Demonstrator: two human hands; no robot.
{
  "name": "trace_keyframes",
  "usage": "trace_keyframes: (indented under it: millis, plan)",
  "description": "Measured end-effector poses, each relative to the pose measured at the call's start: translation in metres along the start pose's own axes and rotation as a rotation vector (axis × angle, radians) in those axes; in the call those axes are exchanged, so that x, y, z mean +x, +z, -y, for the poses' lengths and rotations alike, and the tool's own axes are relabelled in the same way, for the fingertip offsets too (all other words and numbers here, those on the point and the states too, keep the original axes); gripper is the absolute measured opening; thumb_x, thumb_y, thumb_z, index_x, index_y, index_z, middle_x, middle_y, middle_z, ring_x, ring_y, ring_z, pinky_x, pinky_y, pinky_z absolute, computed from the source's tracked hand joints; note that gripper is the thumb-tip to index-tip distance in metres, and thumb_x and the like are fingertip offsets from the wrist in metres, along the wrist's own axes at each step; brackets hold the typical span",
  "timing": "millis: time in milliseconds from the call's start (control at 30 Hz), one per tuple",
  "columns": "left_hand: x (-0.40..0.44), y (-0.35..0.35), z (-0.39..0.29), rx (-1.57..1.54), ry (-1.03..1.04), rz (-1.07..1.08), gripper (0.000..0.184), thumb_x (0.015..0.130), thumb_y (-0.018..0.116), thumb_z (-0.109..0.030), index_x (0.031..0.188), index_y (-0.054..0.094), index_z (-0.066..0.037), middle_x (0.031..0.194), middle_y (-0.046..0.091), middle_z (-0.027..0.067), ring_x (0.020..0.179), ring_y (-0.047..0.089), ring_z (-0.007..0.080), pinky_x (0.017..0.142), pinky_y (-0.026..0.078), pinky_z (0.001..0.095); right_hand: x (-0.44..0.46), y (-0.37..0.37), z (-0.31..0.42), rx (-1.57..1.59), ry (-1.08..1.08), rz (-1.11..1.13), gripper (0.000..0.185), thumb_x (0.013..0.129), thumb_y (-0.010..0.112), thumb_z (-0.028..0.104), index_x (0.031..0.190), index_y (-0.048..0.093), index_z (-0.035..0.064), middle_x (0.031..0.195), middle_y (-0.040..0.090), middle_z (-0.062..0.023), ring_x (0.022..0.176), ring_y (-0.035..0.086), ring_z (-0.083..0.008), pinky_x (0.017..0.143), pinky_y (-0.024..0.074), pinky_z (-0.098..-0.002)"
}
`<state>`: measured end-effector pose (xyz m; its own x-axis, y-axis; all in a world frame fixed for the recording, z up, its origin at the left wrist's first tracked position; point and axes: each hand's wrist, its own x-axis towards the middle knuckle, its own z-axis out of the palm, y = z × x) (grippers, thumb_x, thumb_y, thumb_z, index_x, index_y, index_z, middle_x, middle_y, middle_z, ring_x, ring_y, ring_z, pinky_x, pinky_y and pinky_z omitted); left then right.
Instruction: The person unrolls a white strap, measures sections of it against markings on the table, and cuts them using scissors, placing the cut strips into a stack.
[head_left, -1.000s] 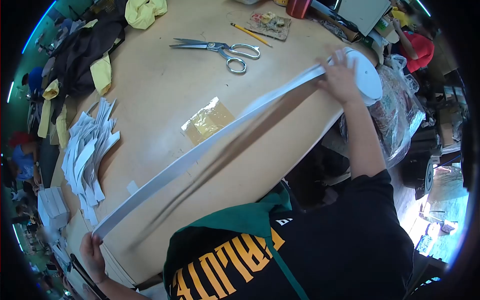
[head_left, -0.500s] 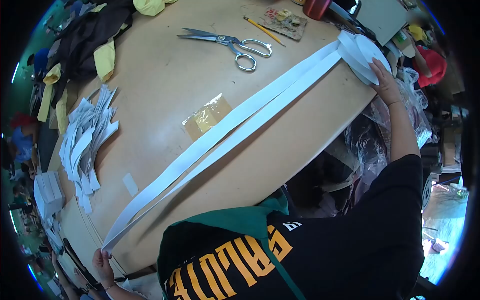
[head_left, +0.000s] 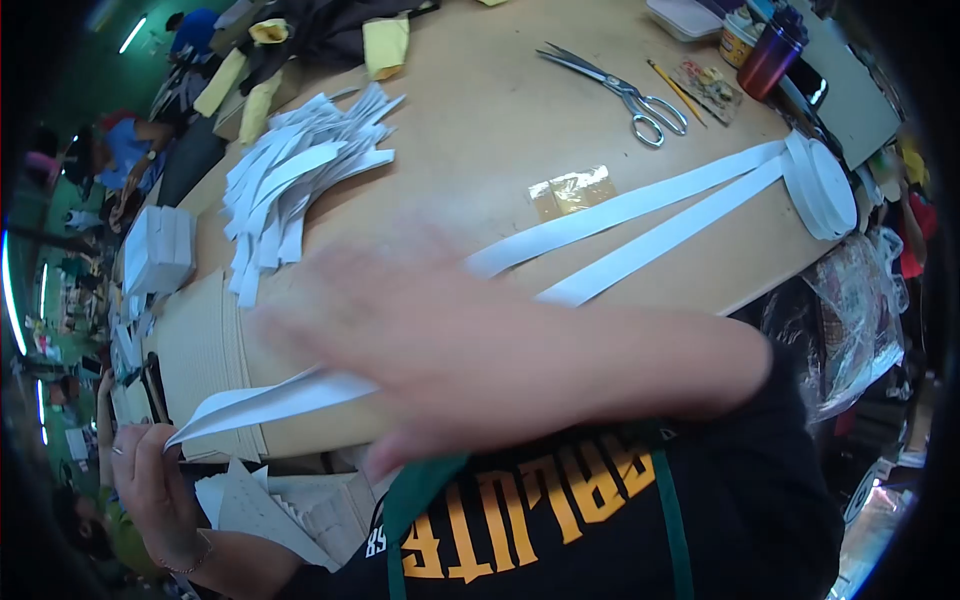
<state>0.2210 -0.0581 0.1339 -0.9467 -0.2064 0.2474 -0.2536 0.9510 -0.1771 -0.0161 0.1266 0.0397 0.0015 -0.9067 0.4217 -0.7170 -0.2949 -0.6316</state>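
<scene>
My left hand (head_left: 155, 485), at the lower left beyond the table's front edge, is closed on the folded end of a long white fabric strip (head_left: 235, 410). From there the strip runs back in two lengths to a white roll (head_left: 822, 190) on the table's right side. My right hand (head_left: 390, 320) is blurred by motion. It passes over the middle of the strip and hides part of it. The thumb stands well apart from the fingers, so the hand looks open; whether it touches the strip I cannot tell.
A pile of cut white strips (head_left: 300, 170) lies at the table's left. Scissors (head_left: 625, 90), a pencil (head_left: 677, 92) and a metallic bottle (head_left: 772, 55) are at the back. Dark and yellow garments (head_left: 385, 48) lie farther back. A white stack (head_left: 160, 250) stands at the left edge.
My right hand has left the roll and swept left over the strip. My left hand still grips the strip's end. The camera view has turned left.
</scene>
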Motion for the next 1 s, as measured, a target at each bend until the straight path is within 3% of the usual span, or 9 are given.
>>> trace_keyframes:
  millis: [200, 333, 600, 700, 767, 800, 900, 967, 1000]
  plan:
    - [-0.013, -0.037, -0.001, 0.138, 0.150, -0.057, 0.009, 0.077, 0.054, -0.003, 0.085, 0.053, 0.002, 0.077, 0.052, 0.0145, 0.074, 0.051, 0.0318, 0.069, 0.040, 0.0427, 0.080, 0.029, 0.039, 0.099, 0.029, 0.441, 0.035, 0.077, 0.064, 0.025, 0.101, 0.057, -0.0006, 0.085, 0.060, -0.0187, 0.088, 0.058, -0.0318, 0.079, 0.0422, -0.0459]
    - [-0.022, 0.009, 0.039, -0.105, -0.006, -0.114, 0.005, 0.081, 0.050, 0.001, 0.085, 0.051, 0.004, 0.072, 0.048, 0.0152, 0.069, 0.049, 0.0312, 0.065, 0.039, 0.0356, -0.009, -0.049, -0.028, 0.210, 0.472, 0.708, 0.020, 0.084, 0.061, 0.021, 0.092, 0.060, 0.0033, 0.071, 0.061, -0.0055, 0.068, 0.060, -0.0191, 0.067, 0.0466, -0.0313]
    - [0.055, 0.203, -0.008, -1.024, -0.143, 0.259, 0.012, 0.086, 0.053, -0.007, 0.080, 0.058, 0.002, 0.064, 0.052, 0.0089, 0.058, 0.052, 0.0163, 0.056, 0.042, 0.0289, -0.278, -0.254, -0.093, -0.559, 1.630, 0.443, 0.019, 0.071, 0.072, 0.021, 0.079, 0.068, 0.0046, 0.059, 0.063, -0.0033, 0.062, 0.062, -0.0129, 0.061, 0.0470, -0.0283]
    - [0.093, 0.234, -0.072, -0.950, -0.060, 0.414, 0.021, 0.087, 0.051, -0.017, 0.073, 0.056, -0.003, 0.061, 0.053, 0.0086, 0.059, 0.056, 0.0177, 0.055, 0.043, 0.0320, -0.313, -0.279, -0.127, -0.761, 1.833, 0.265, 0.034, 0.068, 0.074, 0.022, 0.092, 0.065, 0.0014, 0.082, 0.067, -0.0089, 0.073, 0.063, -0.0200, 0.066, 0.0470, -0.0327]
    - [0.110, 0.238, -0.104, -0.909, -0.062, 0.488, 0.020, 0.086, 0.052, -0.017, 0.073, 0.055, -0.002, 0.064, 0.056, 0.0125, 0.061, 0.057, 0.0240, 0.057, 0.044, 0.0351, -0.310, -0.273, -0.151, -1.155, 1.694, 0.482, 0.043, 0.066, 0.075, 0.018, 0.103, 0.061, 0.0015, 0.099, 0.064, -0.0120, 0.091, 0.061, -0.0229, 0.074, 0.0473, -0.0346]
    - [0.114, 0.237, -0.111, -0.866, -0.027, 0.437, 0.019, 0.086, 0.052, -0.016, 0.074, 0.055, -0.001, 0.065, 0.056, 0.0135, 0.061, 0.056, 0.0259, 0.057, 0.043, 0.0354, -0.287, -0.249, -0.149, -1.403, 1.492, 0.304, 0.045, 0.065, 0.075, 0.017, 0.104, 0.060, 0.0019, 0.104, 0.062, -0.0124, 0.098, 0.058, -0.0240, 0.078, 0.0462, -0.0351]
    - [0.114, 0.234, -0.123, -0.760, 0.049, 0.310, 0.018, 0.085, 0.054, -0.014, 0.075, 0.054, 0.000, 0.068, 0.056, 0.0161, 0.063, 0.054, 0.0315, 0.059, 0.043, 0.0371, -0.137, -0.163, -0.133, -1.086, 1.287, 0.203, 0.051, 0.063, 0.075, 0.015, 0.111, 0.057, 0.0096, 0.113, 0.055, -0.0090, 0.111, 0.047, -0.0278, 0.092, 0.0388, -0.0370]
    - [0.113, 0.224, -0.124, -0.710, 0.096, 0.258, 0.016, 0.084, 0.054, -0.015, 0.077, 0.055, -0.001, 0.072, 0.056, 0.0175, 0.067, 0.054, 0.0350, 0.061, 0.043, 0.0398, -0.104, -0.066, -0.142, -0.542, 0.468, -0.099, 0.043, 0.072, 0.071, 0.017, 0.111, 0.057, 0.0104, 0.113, 0.056, -0.0094, 0.111, 0.047, -0.0268, 0.095, 0.0363, -0.0373]
    - [0.111, 0.221, -0.125, -0.714, 0.105, 0.234, 0.015, 0.084, 0.054, -0.015, 0.078, 0.055, -0.001, 0.073, 0.056, 0.0173, 0.069, 0.055, 0.0352, 0.061, 0.043, 0.0404, -0.076, -0.027, -0.123, -0.291, 0.439, 0.011, 0.041, 0.076, 0.068, 0.019, 0.114, 0.056, 0.0111, 0.116, 0.055, -0.0098, 0.113, 0.046, -0.0263, 0.099, 0.0334, -0.0368]
